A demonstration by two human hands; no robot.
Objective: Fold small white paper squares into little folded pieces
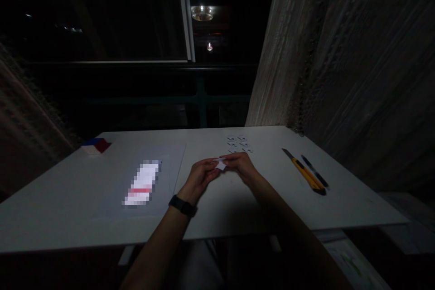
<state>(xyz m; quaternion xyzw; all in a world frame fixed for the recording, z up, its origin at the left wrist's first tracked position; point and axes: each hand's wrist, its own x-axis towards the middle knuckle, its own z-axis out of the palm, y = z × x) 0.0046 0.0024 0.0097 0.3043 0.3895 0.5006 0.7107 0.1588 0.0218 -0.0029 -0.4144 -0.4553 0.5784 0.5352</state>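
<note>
My left hand (199, 176) and my right hand (242, 166) meet above the middle of a white table (68, 199). Between their fingertips they pinch a small white piece of folded paper (220, 163). Both hands have their fingers curled round it. A black watch (182, 206) sits on my left wrist. Just beyond the hands, several small white paper pieces (239, 143) lie in a cluster on the table.
A yellow utility knife (306, 172) and a dark pen (314, 171) lie at the right. A large sheet (170, 158) with a blurred patch lies at the left; a red, white and blue cube (95, 145) sits at the far left corner. Curtains hang at right, a dark window behind.
</note>
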